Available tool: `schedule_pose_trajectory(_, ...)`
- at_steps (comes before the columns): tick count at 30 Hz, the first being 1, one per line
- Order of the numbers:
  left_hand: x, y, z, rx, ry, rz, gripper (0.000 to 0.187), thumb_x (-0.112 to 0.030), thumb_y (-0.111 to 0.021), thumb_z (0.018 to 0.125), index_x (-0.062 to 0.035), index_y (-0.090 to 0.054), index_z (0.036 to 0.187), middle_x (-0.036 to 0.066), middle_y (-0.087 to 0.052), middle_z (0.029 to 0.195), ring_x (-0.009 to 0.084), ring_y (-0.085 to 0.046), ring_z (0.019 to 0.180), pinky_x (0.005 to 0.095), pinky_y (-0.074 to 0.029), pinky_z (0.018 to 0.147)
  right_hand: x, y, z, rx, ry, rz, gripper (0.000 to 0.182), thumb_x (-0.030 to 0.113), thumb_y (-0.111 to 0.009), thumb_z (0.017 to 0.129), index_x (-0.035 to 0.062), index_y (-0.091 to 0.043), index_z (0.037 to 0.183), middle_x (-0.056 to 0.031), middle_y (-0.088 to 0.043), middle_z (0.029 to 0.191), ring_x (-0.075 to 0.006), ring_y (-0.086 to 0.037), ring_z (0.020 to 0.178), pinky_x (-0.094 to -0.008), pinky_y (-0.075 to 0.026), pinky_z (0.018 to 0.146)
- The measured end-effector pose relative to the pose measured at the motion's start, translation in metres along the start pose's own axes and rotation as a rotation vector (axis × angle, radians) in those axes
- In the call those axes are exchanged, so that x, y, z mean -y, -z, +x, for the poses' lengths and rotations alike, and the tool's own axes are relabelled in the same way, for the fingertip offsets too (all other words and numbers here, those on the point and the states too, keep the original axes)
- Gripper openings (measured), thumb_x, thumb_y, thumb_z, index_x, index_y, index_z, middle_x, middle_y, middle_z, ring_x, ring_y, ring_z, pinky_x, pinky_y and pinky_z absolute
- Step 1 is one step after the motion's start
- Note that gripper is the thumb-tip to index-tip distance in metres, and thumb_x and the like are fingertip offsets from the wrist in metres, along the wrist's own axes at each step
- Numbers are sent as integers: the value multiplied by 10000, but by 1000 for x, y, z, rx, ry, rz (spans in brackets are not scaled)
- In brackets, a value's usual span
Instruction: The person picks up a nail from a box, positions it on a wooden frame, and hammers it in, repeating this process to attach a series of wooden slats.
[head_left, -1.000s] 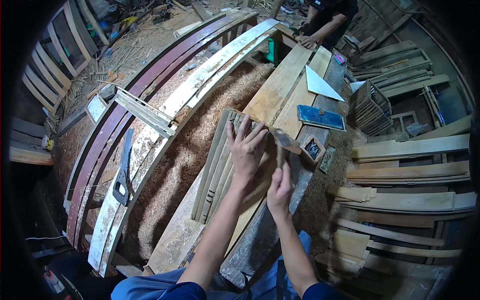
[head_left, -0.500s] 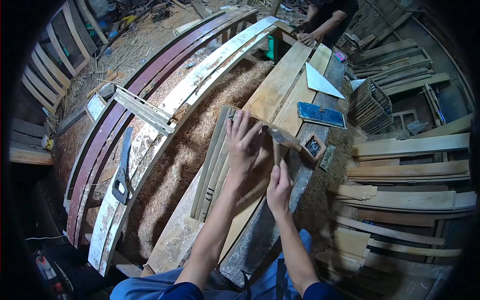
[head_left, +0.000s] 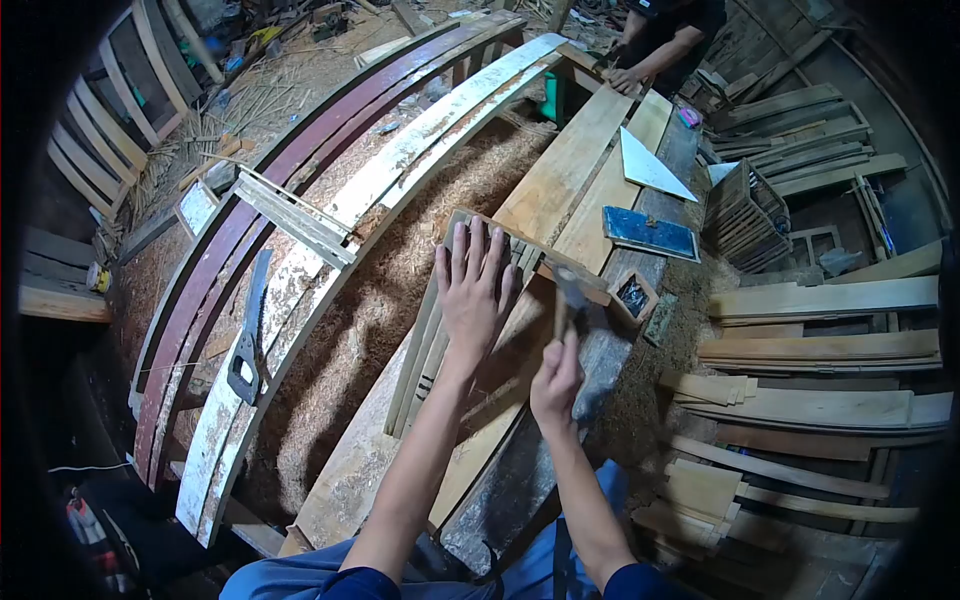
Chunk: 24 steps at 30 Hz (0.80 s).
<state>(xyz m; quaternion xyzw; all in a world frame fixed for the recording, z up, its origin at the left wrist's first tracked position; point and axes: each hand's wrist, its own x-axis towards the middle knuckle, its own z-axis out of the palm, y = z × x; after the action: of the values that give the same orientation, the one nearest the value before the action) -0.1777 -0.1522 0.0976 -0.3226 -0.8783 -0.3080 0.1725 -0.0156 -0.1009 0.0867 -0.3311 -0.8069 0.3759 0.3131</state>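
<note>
Left hand (head_left: 472, 308) — open on one slatted panel (head_left: 411, 388) | right hand (head_left: 556, 385) — gripping one hammer (head_left: 560, 320) | one handsaw (head_left: 250, 335)

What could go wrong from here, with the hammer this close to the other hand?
The left hand lies spread on the slats, near the hammer in the right hand; a stray blow might catch its fingers. The open box of small metal pieces sits beside the hammer, so a knock could spill them.
</note>
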Motion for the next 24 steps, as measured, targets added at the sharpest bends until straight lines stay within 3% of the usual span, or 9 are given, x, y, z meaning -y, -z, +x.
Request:
schedule_pose_trajectory(1,1,-1,2,-5,-3,8,565,-328,-579,1044,-152,-478,1571,114,-354,1687,310,-280,1579,502,-146,1301,0,-3,8,-3,165,-115,415,185,-489,1100,-138,-545,1355,-359,-668,1179,-518,-674,1033,-515,-559,829)
schedule_pose_trajectory(5,-1,1,3,-17,15,-13,568,-325,-587,1039,-162,-480,1572,114,-362,1682,305,-280,1579,505,-156,1297,4,6,-9,-4,-115,-8,428,177,-516,1091,-148,-520,1368,-384,-668,1118,-512,-684,1012,-516,-561,803)
schedule_pose_trajectory(7,-1,0,0,-6,16,-18,568,-334,-593,1036,-165,-487,1568,110,-368,1680,299,-284,1578,506,-161,1295,9,5,-2,-47,-9,48,427,174,-504,1095,-135,-512,1390,-378,-665,1160,-507,-678,1050,-514,-559,839)
schedule_pose_trajectory(9,0,-2,2,-17,7,10,566,-343,-597,1034,-167,-495,1563,107,-375,1677,295,-288,1577,503,-161,1295,17,3,14,19,173,-131,418,168,-492,1100,-122,-517,1400,-368,-656,1220,-505,-661,1108,-511,-552,895)
schedule_pose_trajectory(10,0,-1,3,-26,5,7,569,-347,-600,1033,-167,-495,1562,105,-371,1679,296,-286,1578,502,-159,1296,17,3,14,46,100,-133,412,159,-491,1100,-116,-520,1405,-358,-646,1264,-506,-643,1154,-506,-542,941)
schedule_pose_trajectory(13,-1,1,2,-10,23,-6,567,-348,-597,1035,-170,-493,1564,106,-366,1681,294,-281,1580,502,-155,1297,20,9,2,-101,142,-115,390,155,-510,1093,-116,-545,1370,-366,-651,1241,-520,-658,1108,-515,-558,890)
schedule_pose_trajectory(18,1,0,4,-28,25,-28,554,-352,-589,1041,-174,-502,1558,106,-384,1672,289,-283,1580,507,-158,1296,35,8,15,72,142,-136,389,140,-514,1086,-125,-543,1371,-381,-655,1210,-521,-670,1079,-513,-572,855)
schedule_pose_trajectory(21,2,-2,6,-33,31,-24,555,-348,-595,1037,-178,-505,1557,103,-389,1670,291,-295,1574,507,-164,1296,35,7,1,-50,28,-84,391,137,-504,1092,-120,-538,1386,-378,-649,1233,-520,-658,1110,-500,-565,895)
schedule_pose_trajectory(24,1,0,3,-14,37,-46,541,-348,-599,1033,-188,-523,1545,93,-398,1666,293,-306,1569,511,-164,1298,38,3,5,23,90,-148,402,146,-502,1093,-123,-533,1390,-372,-651,1242,-522,-657,1118,-511,-560,904)
